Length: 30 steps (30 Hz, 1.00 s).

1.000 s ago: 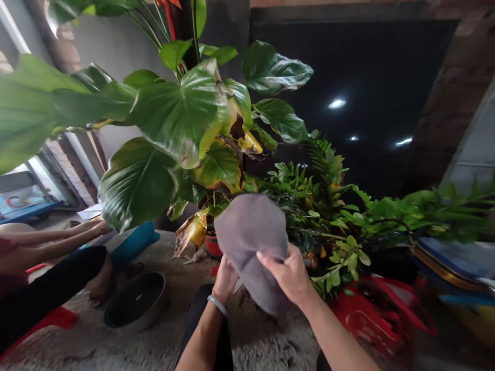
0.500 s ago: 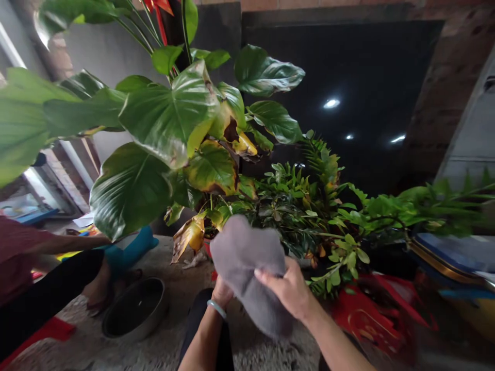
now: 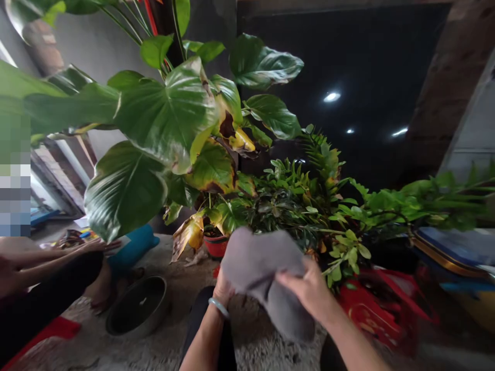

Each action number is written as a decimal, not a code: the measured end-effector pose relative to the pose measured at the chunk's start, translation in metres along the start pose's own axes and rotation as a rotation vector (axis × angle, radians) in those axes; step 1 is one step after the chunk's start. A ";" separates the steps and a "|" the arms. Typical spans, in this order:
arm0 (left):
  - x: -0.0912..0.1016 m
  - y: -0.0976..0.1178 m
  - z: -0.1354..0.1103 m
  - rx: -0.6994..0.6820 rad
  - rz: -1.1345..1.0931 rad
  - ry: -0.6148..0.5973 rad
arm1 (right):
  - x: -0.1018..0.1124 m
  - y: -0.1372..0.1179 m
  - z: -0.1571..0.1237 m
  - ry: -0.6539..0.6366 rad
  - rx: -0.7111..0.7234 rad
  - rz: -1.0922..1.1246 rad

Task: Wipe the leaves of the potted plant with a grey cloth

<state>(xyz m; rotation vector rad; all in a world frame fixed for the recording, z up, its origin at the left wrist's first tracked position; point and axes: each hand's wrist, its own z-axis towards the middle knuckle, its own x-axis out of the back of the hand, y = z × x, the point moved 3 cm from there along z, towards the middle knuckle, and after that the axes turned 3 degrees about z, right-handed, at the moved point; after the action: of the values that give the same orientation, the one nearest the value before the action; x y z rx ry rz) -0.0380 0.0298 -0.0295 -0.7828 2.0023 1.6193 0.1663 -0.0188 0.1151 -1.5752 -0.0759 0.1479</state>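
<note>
Since the earlier picture the grey fleecy cloth (image 3: 257, 263) has sunk from a tall upright bunch to a lower, wider drape, and the right hand (image 3: 309, 291) has slid outward and down with it. That hand is now closed on the cloth, thumb on top and fingers curled over a fold, while a tail of fabric hangs below it. The left hand (image 3: 223, 291), with a pale bangle (image 3: 219, 307) on its wrist, sits against the cloth's near edge. Its fingers are hidden beneath the fabric, so I cannot tell whether they are closed on it. The cloth hangs in the air between the two hands, its top just in front of the foliage.

Directly beyond the left hand stands a small red plant pot (image 3: 215, 246), and above both hands spread the broad glossy green leaves (image 3: 166, 116), some yellowed and brown at the edges. Beyond the right hand is a bushy small-leaved green plant (image 3: 309, 206), and past it to the outside lies a red plastic piece (image 3: 371, 309), too blurred to name. To the outside of the left hand a round dark metal bowl (image 3: 137, 309) rests on the rough floor (image 3: 266, 345), with another person's forearm (image 3: 50, 252) further off that way.

The cloth looks light, limp and not slippery. It would likely bunch wherever it is pinched, so a gathered fold or an edge gives the surest hold.
</note>
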 end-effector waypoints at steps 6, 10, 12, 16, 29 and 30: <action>-0.008 0.004 -0.004 -0.021 -0.033 0.105 | 0.039 -0.009 0.064 0.373 -0.152 0.539; -0.007 0.005 -0.006 -0.033 -0.033 0.096 | 0.042 0.057 0.021 0.449 -0.437 0.554; -0.004 0.005 -0.006 -0.029 -0.026 0.089 | 0.046 0.070 -0.008 0.418 -0.481 0.532; -0.003 0.005 -0.005 -0.030 -0.018 0.129 | 0.063 0.027 -0.014 0.478 -0.341 0.527; -0.002 0.003 -0.006 -0.071 0.014 0.168 | 0.049 0.059 0.007 0.515 -0.468 0.582; -0.002 0.004 -0.006 -0.064 0.012 0.168 | 0.054 0.060 -0.004 0.487 -0.448 0.587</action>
<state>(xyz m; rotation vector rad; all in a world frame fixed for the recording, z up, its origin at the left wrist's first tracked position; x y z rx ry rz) -0.0388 0.0248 -0.0238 -0.9610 2.0813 1.6810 0.2173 -0.0159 0.0530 -2.0020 0.7875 0.2094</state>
